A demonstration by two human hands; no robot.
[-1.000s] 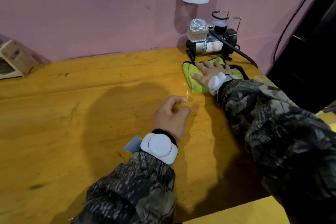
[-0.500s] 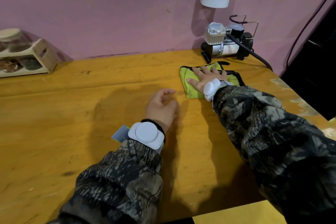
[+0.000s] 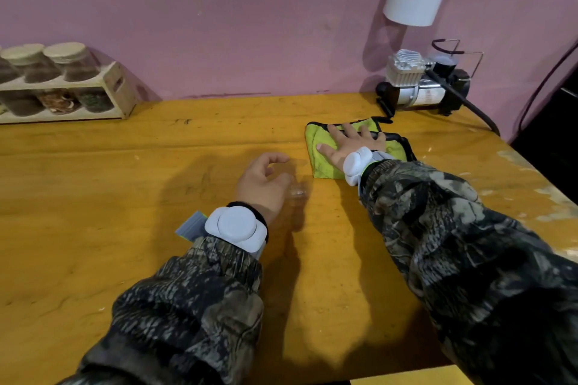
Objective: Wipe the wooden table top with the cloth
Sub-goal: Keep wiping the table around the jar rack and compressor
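A yellow-green cloth [image 3: 322, 159] with a dark trim lies on the orange-yellow wooden table top [image 3: 125, 197], at the back right. My right hand [image 3: 350, 142] presses flat on the cloth with the fingers spread, covering its middle. My left hand [image 3: 262, 181] rests on the bare wood just left of the cloth, fingers loosely curled and holding nothing. A small wet-looking glint [image 3: 297, 192] shows on the wood by its fingertips. Both wrists carry white bands over camouflage sleeves.
A small air compressor [image 3: 422, 87] stands against the pink wall right behind the cloth, its black hose [image 3: 478, 114] running off the right edge. A wooden rack of jars [image 3: 62, 84] sits at the back left. A white cylinder [image 3: 413, 0] hangs on the wall.
My right hand has slid the cloth a little away from the compressor, toward me and left. My view has swung left, bringing the jar rack in. The left hand has stayed near the cloth.
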